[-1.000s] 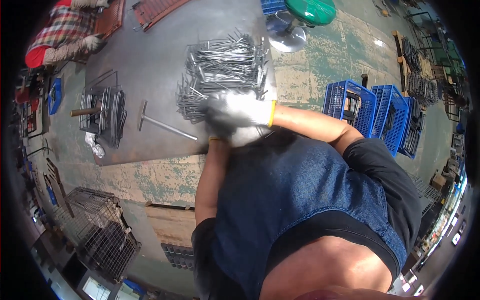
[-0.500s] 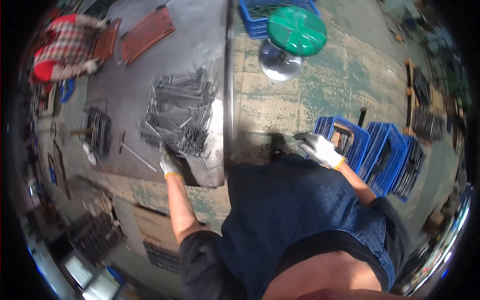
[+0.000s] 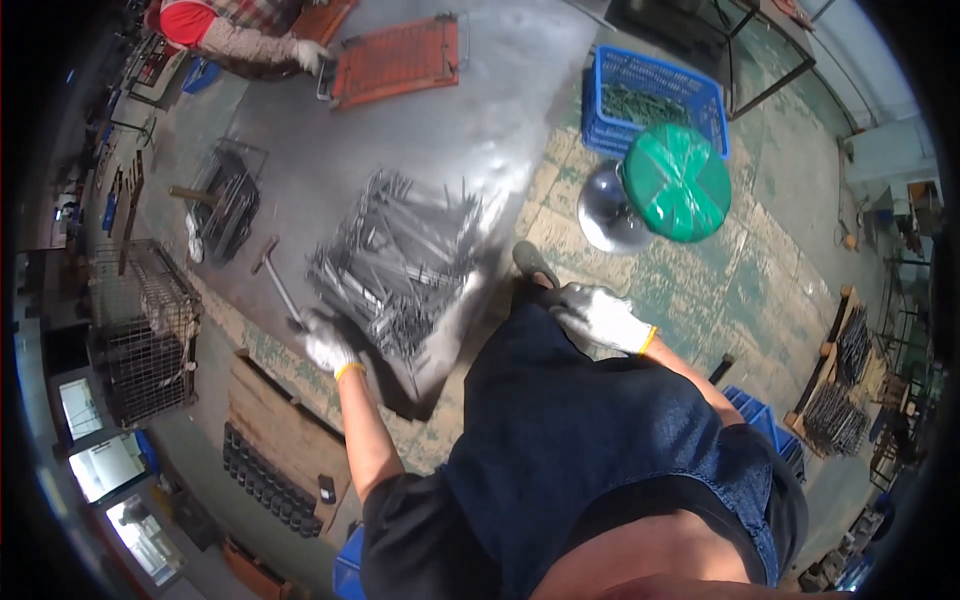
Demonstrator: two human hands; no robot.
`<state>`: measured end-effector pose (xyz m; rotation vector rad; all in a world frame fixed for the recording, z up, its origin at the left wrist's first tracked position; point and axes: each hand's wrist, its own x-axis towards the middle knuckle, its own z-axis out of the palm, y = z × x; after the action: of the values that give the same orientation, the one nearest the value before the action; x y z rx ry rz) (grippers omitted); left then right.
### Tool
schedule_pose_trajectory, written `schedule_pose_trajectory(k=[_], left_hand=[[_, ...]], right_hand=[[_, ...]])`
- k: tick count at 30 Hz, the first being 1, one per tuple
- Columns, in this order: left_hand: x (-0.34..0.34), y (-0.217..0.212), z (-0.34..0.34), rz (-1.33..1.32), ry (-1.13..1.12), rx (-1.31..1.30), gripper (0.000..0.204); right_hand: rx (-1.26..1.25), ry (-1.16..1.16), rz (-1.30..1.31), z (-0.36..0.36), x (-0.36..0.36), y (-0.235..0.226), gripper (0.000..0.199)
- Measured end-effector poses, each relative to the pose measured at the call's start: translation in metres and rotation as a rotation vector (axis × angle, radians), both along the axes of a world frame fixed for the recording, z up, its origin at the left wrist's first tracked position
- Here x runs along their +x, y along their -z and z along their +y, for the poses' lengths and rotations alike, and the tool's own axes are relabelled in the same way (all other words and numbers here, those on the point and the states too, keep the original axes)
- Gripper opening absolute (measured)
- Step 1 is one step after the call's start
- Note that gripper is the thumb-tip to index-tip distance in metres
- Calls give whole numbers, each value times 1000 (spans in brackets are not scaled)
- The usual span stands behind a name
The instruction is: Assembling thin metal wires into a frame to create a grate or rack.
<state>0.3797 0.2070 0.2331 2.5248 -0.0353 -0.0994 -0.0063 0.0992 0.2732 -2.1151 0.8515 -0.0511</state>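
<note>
A grey metal worktable (image 3: 470,110) stands on a worn green-painted floor (image 3: 770,270). A heap of metal rods (image 3: 395,265) lies near its near edge — long axes mostly running near-left to far-right. The gloved left hand (image 3: 328,340) touches the heap's near-left end; finger state unclear. The gloved right hand (image 3: 600,315) rests flat on the blue apron (image 3: 590,440), fingers together — a green stool (image 3: 678,182) just beyond.

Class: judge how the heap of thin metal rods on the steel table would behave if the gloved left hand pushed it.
The heap of metal rods looks loose and crisscrossed, so it would probably spread rather than slide whole. Rods seem stiff and likely heavy together. Near the table edge by the left hand, some might fall.
</note>
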Motion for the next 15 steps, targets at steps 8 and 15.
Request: schedule_pose_trajectory(k=[8,15], left_hand=[[-71,-48,-77,223,598,-791,46],[-103,4,-86,658,735,-911,41]], right_hand=[[60,-144,119,-50,-18,2,41],[-35,-52,366,-107,-39,-5,35]])
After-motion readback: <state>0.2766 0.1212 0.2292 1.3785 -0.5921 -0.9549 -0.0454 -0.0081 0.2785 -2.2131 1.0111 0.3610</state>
